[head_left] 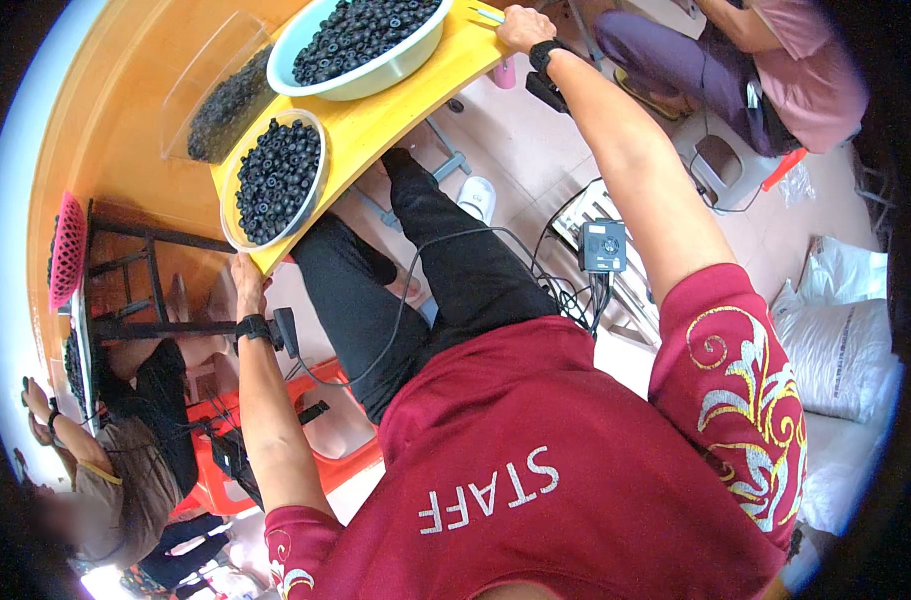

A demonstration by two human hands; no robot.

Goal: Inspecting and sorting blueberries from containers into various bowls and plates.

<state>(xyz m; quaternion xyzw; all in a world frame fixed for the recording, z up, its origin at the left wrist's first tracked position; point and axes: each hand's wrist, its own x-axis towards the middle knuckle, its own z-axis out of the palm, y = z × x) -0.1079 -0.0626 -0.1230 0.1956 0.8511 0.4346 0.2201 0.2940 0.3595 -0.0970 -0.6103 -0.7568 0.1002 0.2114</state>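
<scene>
My left hand point(249, 284) is closed around the near left corner of a yellow table point(395, 118). Just beyond it, a clear round tub point(322, 165) full of small black ring-shaped parts point(275, 178) stands by the edge. At the table's right end my right hand point(527, 30) grips the edge, its fingers partly hidden. A thin light-blue tool point(487, 14) lies beside that hand, its kind unclear. Between my hands, a pale blue basin point(375, 82) holds more black parts. A clear rectangular box point(180, 110) with similar parts sits behind the tub.
A person point(135, 480) is at the lower left, near a pink mesh basket point(67, 250) and a red plastic stool point(215, 480). Another person point(795, 70) sits at the upper right. Cables and a black box point(602, 246) are beside my legs. White sacks point(835, 355) stand at right.
</scene>
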